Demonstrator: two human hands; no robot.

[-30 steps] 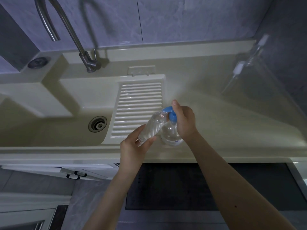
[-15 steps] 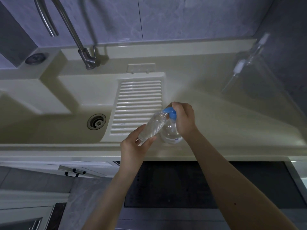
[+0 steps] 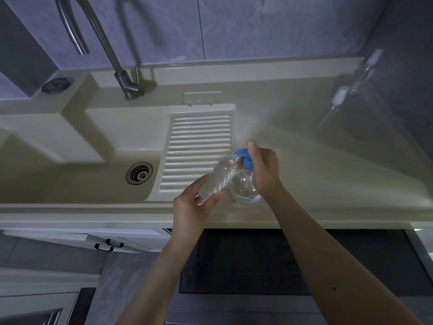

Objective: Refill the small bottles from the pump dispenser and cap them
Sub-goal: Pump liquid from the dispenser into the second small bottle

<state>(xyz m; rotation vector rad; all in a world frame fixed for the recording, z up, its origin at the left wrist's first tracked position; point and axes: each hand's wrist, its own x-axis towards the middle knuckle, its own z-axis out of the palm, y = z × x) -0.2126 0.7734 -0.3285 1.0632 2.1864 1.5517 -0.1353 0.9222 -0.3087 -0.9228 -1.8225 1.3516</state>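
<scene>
A clear pump dispenser [image 3: 243, 188] with a blue pump head [image 3: 244, 158] stands on the cream counter near its front edge. My right hand [image 3: 263, 170] wraps over the pump head, thumb raised above it. My left hand [image 3: 194, 205] grips a small clear bottle [image 3: 216, 178] by its base, tilted so its open neck sits right under the blue spout. A clear spray bottle with a white top [image 3: 341, 97] stands at the far right of the counter, apart from both hands.
A sink basin with a round drain [image 3: 139, 172] lies to the left, next to a ribbed washboard [image 3: 199, 151]. A steel tap [image 3: 126, 83] rises at the back. A dark mat [image 3: 257, 261] covers the floor below the counter [image 3: 328, 172].
My right hand pressed down on the pump half a second ago and has now risen again, thumb lifted. The small bottle stays at the spout.
</scene>
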